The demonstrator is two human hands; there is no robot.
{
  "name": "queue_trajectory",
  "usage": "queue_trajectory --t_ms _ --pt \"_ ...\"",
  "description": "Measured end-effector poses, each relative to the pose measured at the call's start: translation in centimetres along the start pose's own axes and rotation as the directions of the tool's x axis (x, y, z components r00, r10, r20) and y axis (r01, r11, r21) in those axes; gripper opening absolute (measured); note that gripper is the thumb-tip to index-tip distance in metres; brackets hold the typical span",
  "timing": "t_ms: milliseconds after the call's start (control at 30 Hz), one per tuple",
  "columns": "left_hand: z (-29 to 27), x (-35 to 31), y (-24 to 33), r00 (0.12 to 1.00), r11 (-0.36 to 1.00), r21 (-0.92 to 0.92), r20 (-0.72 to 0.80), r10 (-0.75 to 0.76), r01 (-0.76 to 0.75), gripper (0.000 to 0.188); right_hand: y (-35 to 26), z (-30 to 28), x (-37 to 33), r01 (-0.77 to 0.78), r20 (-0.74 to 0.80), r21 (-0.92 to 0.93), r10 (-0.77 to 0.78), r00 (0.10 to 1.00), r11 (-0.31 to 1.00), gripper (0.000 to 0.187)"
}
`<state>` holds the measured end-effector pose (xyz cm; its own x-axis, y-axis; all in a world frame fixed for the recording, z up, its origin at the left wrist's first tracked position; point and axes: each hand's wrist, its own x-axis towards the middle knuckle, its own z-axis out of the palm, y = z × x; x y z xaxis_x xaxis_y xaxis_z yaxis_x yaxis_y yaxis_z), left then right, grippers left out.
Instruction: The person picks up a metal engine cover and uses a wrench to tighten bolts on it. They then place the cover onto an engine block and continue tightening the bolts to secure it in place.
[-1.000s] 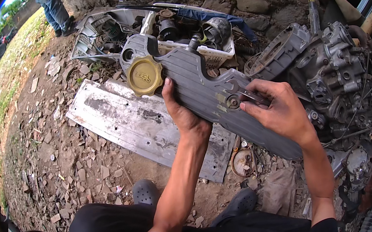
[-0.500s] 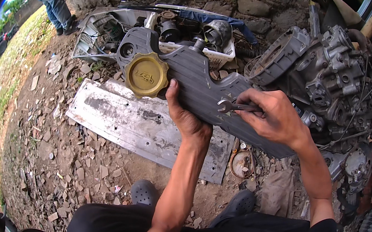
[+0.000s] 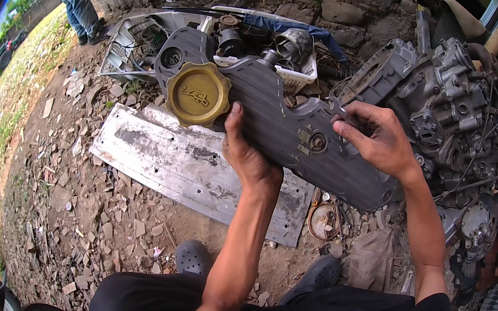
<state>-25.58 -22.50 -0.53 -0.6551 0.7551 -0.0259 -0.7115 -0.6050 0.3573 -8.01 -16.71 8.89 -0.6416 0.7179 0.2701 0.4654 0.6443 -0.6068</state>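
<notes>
A long dark grey engine valve cover (image 3: 260, 97) lies tilted across the middle of the view, with a yellow-brown oil filler cap (image 3: 197, 93) at its upper left end. My left hand (image 3: 253, 161) grips its near edge, the thumb on top beside the cap. Between the thumb and fingers of my right hand (image 3: 379, 138) is a small open-end wrench (image 3: 336, 108), its jaw at the cover's far edge. A bolt hole (image 3: 317, 142) with worn yellowish marks shows on the cover, left of the right hand.
A scuffed metal sheet (image 3: 161, 160) lies on rubble-strewn ground below the cover. White crates (image 3: 298, 73) of parts stand by a stone wall (image 3: 340, 8). A greasy engine (image 3: 454, 109) sits at right. Another person's legs (image 3: 82, 17) show at far left.
My right hand has moved right and slightly up with the wrench, from over the cover's middle to its far edge. The bolt hole is now uncovered. My left hand keeps its hold.
</notes>
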Motion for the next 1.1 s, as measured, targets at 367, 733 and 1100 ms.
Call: queue_trajectory --t_ms 367,733,1100 --pt "0.3 -0.3 0.7 0.985 1.000 0.027 0.169 -0.019 0.015 0.064 -0.2 -0.7 0.5 -0.068 -0.126 -0.051 0.061 0.990 0.996 0.035" --pt "0.9 -0.9 1.0 0.983 0.999 -0.011 0.180 -0.037 0.040 0.074 -0.9 -1.5 -0.3 0.009 -0.140 0.027 -0.005 0.990 1.000 0.033" --pt "1.7 -1.0 1.7 0.992 0.999 -0.009 0.122 0.032 -0.031 0.066 -4.7 -3.0 -1.9 0.124 0.127 -0.143 -0.106 0.986 0.982 0.019"
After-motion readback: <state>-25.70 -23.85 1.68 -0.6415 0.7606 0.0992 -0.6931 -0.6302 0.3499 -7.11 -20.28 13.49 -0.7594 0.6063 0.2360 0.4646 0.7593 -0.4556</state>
